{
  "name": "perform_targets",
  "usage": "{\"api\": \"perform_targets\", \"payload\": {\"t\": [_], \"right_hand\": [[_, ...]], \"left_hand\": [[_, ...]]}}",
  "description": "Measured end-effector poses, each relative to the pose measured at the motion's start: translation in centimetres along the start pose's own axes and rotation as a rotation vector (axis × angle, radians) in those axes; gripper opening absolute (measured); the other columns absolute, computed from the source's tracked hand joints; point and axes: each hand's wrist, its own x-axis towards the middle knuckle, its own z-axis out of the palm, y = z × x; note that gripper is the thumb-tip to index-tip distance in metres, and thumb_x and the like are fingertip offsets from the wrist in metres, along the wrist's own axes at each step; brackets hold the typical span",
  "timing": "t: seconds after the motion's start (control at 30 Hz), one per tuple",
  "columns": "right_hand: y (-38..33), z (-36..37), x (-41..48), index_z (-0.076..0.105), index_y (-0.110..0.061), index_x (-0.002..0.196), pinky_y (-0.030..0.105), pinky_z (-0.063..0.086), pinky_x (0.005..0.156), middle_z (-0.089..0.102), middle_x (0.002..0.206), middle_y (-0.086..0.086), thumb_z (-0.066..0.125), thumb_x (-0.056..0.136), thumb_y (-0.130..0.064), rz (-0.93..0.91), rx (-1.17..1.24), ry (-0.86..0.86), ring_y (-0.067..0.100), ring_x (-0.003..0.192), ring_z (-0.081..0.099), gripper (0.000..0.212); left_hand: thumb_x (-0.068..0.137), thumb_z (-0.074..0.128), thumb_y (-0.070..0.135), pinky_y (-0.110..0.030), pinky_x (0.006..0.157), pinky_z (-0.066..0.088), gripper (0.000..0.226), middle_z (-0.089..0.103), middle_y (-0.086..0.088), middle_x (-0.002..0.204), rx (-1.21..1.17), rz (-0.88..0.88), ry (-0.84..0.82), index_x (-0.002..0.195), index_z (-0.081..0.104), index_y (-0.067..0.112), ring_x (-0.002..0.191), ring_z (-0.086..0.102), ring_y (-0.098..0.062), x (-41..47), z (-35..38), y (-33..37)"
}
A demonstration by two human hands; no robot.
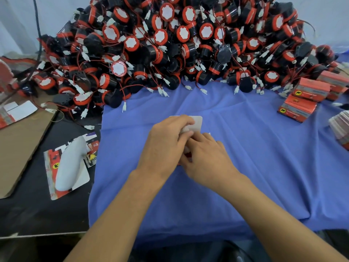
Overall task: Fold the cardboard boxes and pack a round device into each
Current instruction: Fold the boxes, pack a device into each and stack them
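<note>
Blue cloth covers centre & right of frame. Your left hand & right hand meet mid-frame, both w/ fingers curled on the white-and-red cardboard box blank; its rounded flap edge pokes out above your left knuckles. Black-and-red round devices are heaped across the top, w/ open cloth between heap edge & hands. Folded red boxes sit at right edge.

We get bright, even, diffuse light; only weak shadows in folds of the blue cloth. Strong wide-angle bending at edges, corners smeared, whole frame slightly soft.
</note>
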Motion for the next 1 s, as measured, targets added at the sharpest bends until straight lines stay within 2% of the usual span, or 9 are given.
{"api": "perform_targets", "payload": {"t": [0.13, 0.27, 0.43, 0.57, 0.7, 0.77, 0.83, 0.9, 1.0], "right_hand": [[-0.1, 0.3, -0.1, 0.059, -0.036, 0.120, 0.039, 0.040, 0.092, 0.056, 0.124, -0.013, 0.040, 0.103, -0.050, 0.019, 0.045, 0.033, 0.020, 0.106, 0.046, 0.029], [0.0, 0.6, -0.1, 0.056, -0.042, 0.133, 0.037, 0.040, 0.091, 0.054, 0.135, -0.017, 0.039, 0.102, -0.051, 0.026, 0.062, 0.037, 0.017, 0.113, 0.045, 0.036], [0.2, 0.6, -0.2, 0.056, -0.043, 0.132, 0.036, 0.041, 0.092, 0.054, 0.135, -0.019, 0.035, 0.098, -0.056, 0.021, 0.081, 0.022, 0.016, 0.114, 0.045, 0.042], [0.3, 0.7, -0.3, 0.057, -0.045, 0.133, 0.035, 0.042, 0.089, 0.055, 0.133, -0.022, 0.041, 0.102, -0.052, -0.001, 0.086, 0.046, 0.015, 0.112, 0.046, 0.035], [0.4, 0.9, -0.5, 0.057, -0.042, 0.133, 0.036, 0.043, 0.087, 0.056, 0.129, -0.021, 0.041, 0.103, -0.049, -0.019, 0.073, 0.069, 0.015, 0.111, 0.046, 0.034], [0.5, 1.0, -0.6, 0.056, -0.041, 0.130, 0.037, 0.043, 0.086, 0.057, 0.124, -0.022, 0.043, 0.102, -0.047, -0.026, 0.094, 0.091, 0.015, 0.108, 0.047, 0.032], [0.7, 1.0, -0.6, 0.054, -0.037, 0.123, 0.037, 0.042, 0.082, 0.058, 0.110, -0.021, 0.046, 0.100, -0.045, -0.026, 0.141, 0.118, 0.015, 0.101, 0.048, 0.026], [1.0, 1.0, -0.6, 0.053, -0.034, 0.118, 0.035, 0.039, 0.079, 0.057, 0.102, -0.020, 0.049, 0.100, -0.043, -0.025, 0.179, 0.125, 0.014, 0.098, 0.047, 0.021], [1.2, 1.0, -0.6, 0.055, -0.036, 0.120, 0.033, 0.037, 0.078, 0.054, 0.103, -0.023, 0.049, 0.101, -0.043, -0.058, 0.175, 0.136, 0.011, 0.098, 0.045, 0.021]], "left_hand": [[0.092, 0.070, 0.014, -0.021, 0.083, 0.042, 0.020, 0.068, 0.009, 0.102, 0.177, -0.027, -0.002, 0.110, 0.071, 0.021, 0.099, 0.059, -0.012, -0.8, -0.8, -0.7], [0.087, 0.077, 0.024, -0.027, 0.086, 0.020, 0.012, 0.070, 0.015, 0.088, 0.416, -0.033, -0.020, 0.097, 0.072, 0.027, 0.119, 0.047, -0.018, -1.7, -1.9, -0.8], [0.095, 0.068, 0.031, -0.033, 0.096, 0.024, 0.006, 0.072, 0.013, 0.090, 0.593, -0.036, -0.130, 0.100, 0.071, 0.031, 0.139, 0.038, -0.021, -2.0, -2.5, -0.7], [0.102, 0.058, 0.031, -0.032, 0.107, 0.025, 0.017, 0.072, 0.013, 0.105, 0.615, -0.055, -0.235, 0.119, 0.059, 0.034, 0.148, 0.019, -0.016, -2.1, -2.6, -0.8], [0.104, 0.056, 0.025, -0.035, 0.108, 0.032, 0.028, 0.057, -0.001, 0.141, 0.640, -0.055, -0.358, 0.128, 0.045, 0.030, 0.153, 0.013, -0.018, -2.2, -2.7, -0.3], [0.101, 0.057, 0.017, -0.036, 0.104, 0.035, 0.031, 0.051, -0.006, 0.147, 0.604, -0.083, -0.371, 0.127, 0.044, 0.027, 0.150, 0.022, -0.022, -2.1, -3.0, 0.0], [0.096, 0.059, 0.007, -0.035, 0.097, 0.043, 0.031, 0.060, -0.003, 0.130, 0.511, -0.123, -0.365, 0.118, 0.048, 0.025, 0.142, 0.035, -0.023, -1.9, -3.2, 0.2], [0.093, 0.061, 0.007, -0.038, 0.086, 0.051, 0.022, 0.060, 0.001, 0.107, 0.430, -0.155, -0.353, 0.101, 0.052, 0.025, 0.120, 0.049, -0.021, -1.7, -3.2, 0.2], [0.094, 0.064, 0.009, -0.042, 0.075, 0.052, 0.019, 0.056, -0.002, 0.091, 0.378, -0.168, -0.349, 0.083, 0.056, 0.022, 0.093, 0.055, -0.023, -1.4, -2.8, -0.3]]}}
